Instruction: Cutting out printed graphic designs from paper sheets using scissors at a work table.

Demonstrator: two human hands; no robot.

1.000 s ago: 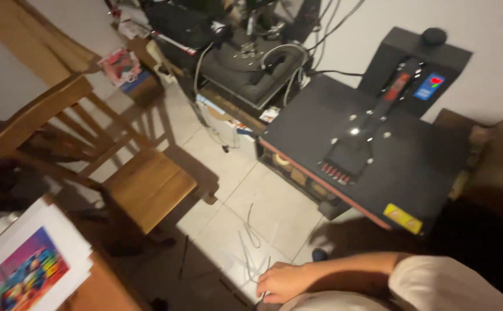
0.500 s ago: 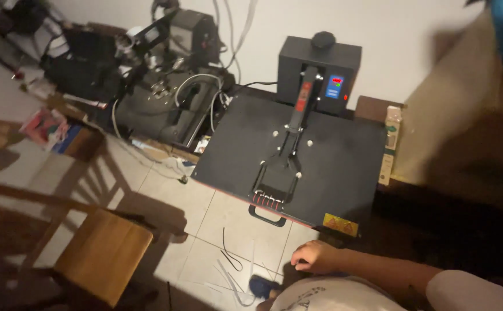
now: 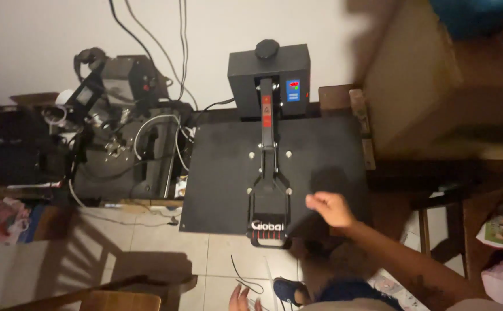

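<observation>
From the head camera, the only view I have, I look straight down on the black heat press [image 3: 271, 167], its flat upper plate shut down level and its long handle [image 3: 267, 173] lying forward toward me, ending in a boxy grip at the front edge. My right hand [image 3: 327, 208] hovers over the plate just right of that grip, fingers loosely curled and holding nothing; it is near the handle but not touching it, so as I judge it the reach is nearly made and the grasping and lifting of the handle are not yet done. My left hand [image 3: 241, 299] shows only as a few fingertips at the bottom edge, low over the tiled floor [image 3: 148, 247]; I cannot tell whether it is open or closed, nor whether it touches the thin dark cord [image 3: 246, 279] lying there beside it. Counting: one flat press with one handle, one black control box [image 3: 269, 78] at its back with one round knob [image 3: 267, 48] on top and one small blue panel [image 3: 293, 90]; one second, smaller machine [image 3: 119, 132] to the left, tangled in white and black cables; one wooden chair [image 3: 119, 296] partly in view at bottom left; two hands of mine.
</observation>
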